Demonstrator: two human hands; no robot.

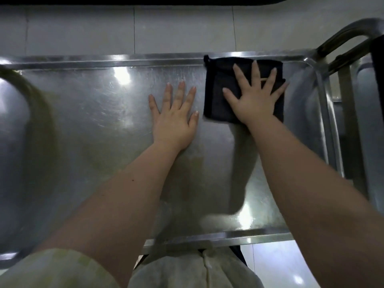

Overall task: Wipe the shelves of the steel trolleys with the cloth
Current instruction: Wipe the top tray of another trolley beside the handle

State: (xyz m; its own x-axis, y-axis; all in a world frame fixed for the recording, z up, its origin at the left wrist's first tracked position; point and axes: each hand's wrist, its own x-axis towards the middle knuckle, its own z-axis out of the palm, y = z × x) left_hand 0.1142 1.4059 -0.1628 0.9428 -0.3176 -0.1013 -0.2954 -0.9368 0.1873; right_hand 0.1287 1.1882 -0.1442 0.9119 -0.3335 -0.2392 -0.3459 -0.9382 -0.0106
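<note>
Nearest, at the shelf's near rim, the person's pale clothing is close against the steel. Leaning further could drag fabric over the rim and would put more weight on the arms.

Further in, about mid-shelf, the left hand lies flat on bare steel with fingers spread, holding nothing. It is likely to leave palm marks on the shelf, so that patch would need another pass. If the trolley can roll, weight on this hand could shift it. No wheels are in view.

Beyond that, toward the shelf's far right corner, the right hand presses flat on the folded dark cloth, fingers splayed and not pinching it. With only palm pressure holding it, the cloth could slide out or bunch up on a quick stroke. Its small loop, at the shelf's far rim, could snag there. The rounded corner to the right is easy to skip, because a flat folded pad rides up the raised edge.

As a container, the shelf is a shallow tray with a raised rim. It holds only the cloth and the two hands. Streaks and glare show on the steel, but I cannot tell whether it is wet.

Just past the shelf's right end is a second trolley with a tube handle. Its shelf is mostly cut off and its contents are unclear. Beyond the far rim is a tiled wall.
</note>
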